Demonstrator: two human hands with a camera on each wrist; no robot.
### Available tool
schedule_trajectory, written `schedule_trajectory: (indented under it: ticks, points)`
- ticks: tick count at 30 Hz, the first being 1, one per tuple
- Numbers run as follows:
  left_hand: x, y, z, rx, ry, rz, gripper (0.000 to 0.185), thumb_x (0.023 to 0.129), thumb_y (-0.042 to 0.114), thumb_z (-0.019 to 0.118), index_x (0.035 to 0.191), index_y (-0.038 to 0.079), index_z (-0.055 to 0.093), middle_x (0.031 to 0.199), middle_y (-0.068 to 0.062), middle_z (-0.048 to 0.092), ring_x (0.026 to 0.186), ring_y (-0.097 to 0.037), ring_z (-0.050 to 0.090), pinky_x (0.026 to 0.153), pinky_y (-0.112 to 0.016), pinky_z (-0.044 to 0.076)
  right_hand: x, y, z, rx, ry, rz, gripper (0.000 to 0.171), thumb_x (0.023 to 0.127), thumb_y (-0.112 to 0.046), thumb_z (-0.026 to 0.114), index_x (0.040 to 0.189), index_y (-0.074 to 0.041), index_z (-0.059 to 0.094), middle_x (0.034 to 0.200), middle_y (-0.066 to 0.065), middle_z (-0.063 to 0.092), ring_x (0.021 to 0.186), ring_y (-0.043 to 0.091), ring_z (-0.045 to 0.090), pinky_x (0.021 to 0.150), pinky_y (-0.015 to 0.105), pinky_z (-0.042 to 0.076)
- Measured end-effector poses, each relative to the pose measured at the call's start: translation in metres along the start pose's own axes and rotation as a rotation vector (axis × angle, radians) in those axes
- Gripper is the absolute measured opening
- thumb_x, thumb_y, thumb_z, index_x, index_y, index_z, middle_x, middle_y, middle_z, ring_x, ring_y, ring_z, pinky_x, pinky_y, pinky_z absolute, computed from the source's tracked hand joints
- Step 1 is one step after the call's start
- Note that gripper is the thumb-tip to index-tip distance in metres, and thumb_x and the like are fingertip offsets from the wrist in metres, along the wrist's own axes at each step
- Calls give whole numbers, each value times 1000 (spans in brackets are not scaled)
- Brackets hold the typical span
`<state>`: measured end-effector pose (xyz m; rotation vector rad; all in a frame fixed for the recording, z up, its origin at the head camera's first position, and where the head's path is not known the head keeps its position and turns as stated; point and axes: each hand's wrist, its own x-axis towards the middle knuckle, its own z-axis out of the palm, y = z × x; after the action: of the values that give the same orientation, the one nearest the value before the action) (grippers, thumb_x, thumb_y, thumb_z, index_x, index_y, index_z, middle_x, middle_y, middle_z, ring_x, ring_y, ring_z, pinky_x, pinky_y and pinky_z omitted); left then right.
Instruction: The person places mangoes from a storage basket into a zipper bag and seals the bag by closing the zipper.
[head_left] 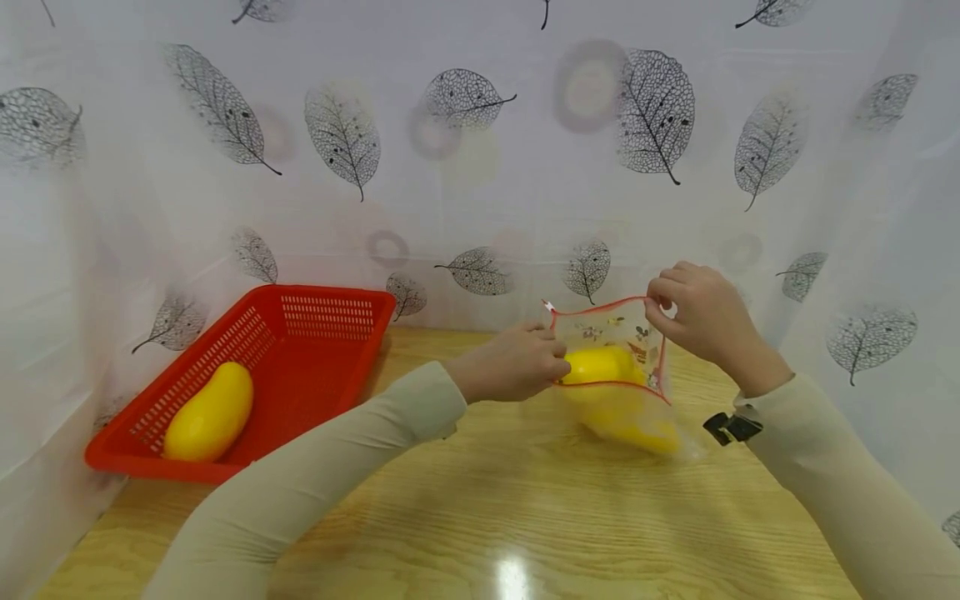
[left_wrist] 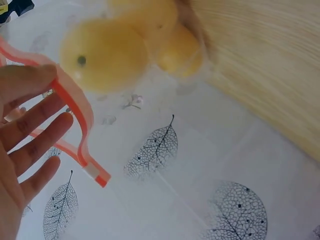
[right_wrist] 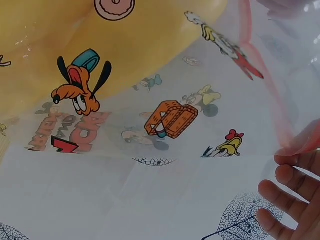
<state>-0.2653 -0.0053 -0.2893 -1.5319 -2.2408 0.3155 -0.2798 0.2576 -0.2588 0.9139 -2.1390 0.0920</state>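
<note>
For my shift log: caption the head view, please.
Both hands, left and right, pinch open a red-rimmed zip bag holding yellow fruit beside a red basket.

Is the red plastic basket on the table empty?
No, a yellow mango-shaped fruit lies inside the red plastic basket at the left of the wooden table.

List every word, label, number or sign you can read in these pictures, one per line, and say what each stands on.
Orange lettering on the clear zip bag, below the cartoon dog, right wrist view: seen tilted through the plastic and blurred, too unclear to read.
Red basket, yellow fruit in the bag, leaf-print curtain, black strap clip: no text visible.
</note>
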Motion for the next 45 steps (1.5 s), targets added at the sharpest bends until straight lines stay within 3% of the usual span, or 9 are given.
schedule_trajectory:
  ticks: [5, 12, 16, 22, 27, 35, 45]
  points:
    - [11, -3, -5, 55, 39, -62, 12, 93, 22, 58, 98, 19, 69, 94, 5, 68, 88, -13, 62, 99, -32, 45, 3, 2, -2, -25, 14, -2, 14, 75, -3, 58, 63, -7, 55, 56, 5, 50, 57, 18, 41, 53, 32, 32]
    - [31, -11, -17, 122, 102, -148, 21, 97, 20, 51, 113, 20, 65, 109, 5, 68, 103, -12, 62, 99, -31, 43, 6, 7, -8, -54, 36, 28, 16, 77, -4, 55, 61, -7, 54, 55, 6, 51, 57, 20, 42, 53, 32, 32]
    - [35, -15, -23, 141, 103, -187, 21, 98, 19, 49, 114, 20, 62, 113, 5, 65, 108, -13, 60, 104, -31, 39, 4, 13, -11, -67, 48, 57, 17, 78, -6, 53, 61, -6, 54, 54, 6, 50, 57, 21, 42, 54, 32, 32]
    - [28, -17, -25, 144, 130, -202, 21, 98, 17, 48, 114, 18, 62, 112, 4, 64, 110, -15, 58, 105, -31, 39, 2, 18, -13, -60, 49, 96, 18, 78, -7, 52, 61, -6, 54, 54, 5, 50, 58, 21, 43, 55, 33, 33]
    - [17, -19, -17, 131, 124, -187, 17, 96, 18, 51, 107, 16, 64, 107, 2, 67, 105, -16, 61, 101, -32, 43, 1, 15, -12, -47, 33, 109, 17, 78, -6, 52, 61, -6, 55, 54, 5, 51, 59, 20, 43, 55, 33, 33]
    - [-2, -21, -3, 120, 179, -157, 11, 93, 15, 57, 99, 15, 65, 100, 1, 67, 95, -16, 62, 96, -32, 45, 1, 7, -8, -33, 35, 113, 14, 75, -6, 55, 62, -7, 56, 55, 4, 51, 58, 19, 42, 54, 32, 32]
    - [-14, -18, 6, 121, 221, -145, 10, 91, 18, 58, 97, 16, 67, 98, 2, 67, 93, -15, 63, 92, -29, 46, -1, 3, -3, -26, 32, 90, 13, 76, -7, 55, 62, -9, 55, 55, 3, 50, 57, 17, 40, 53, 30, 31]
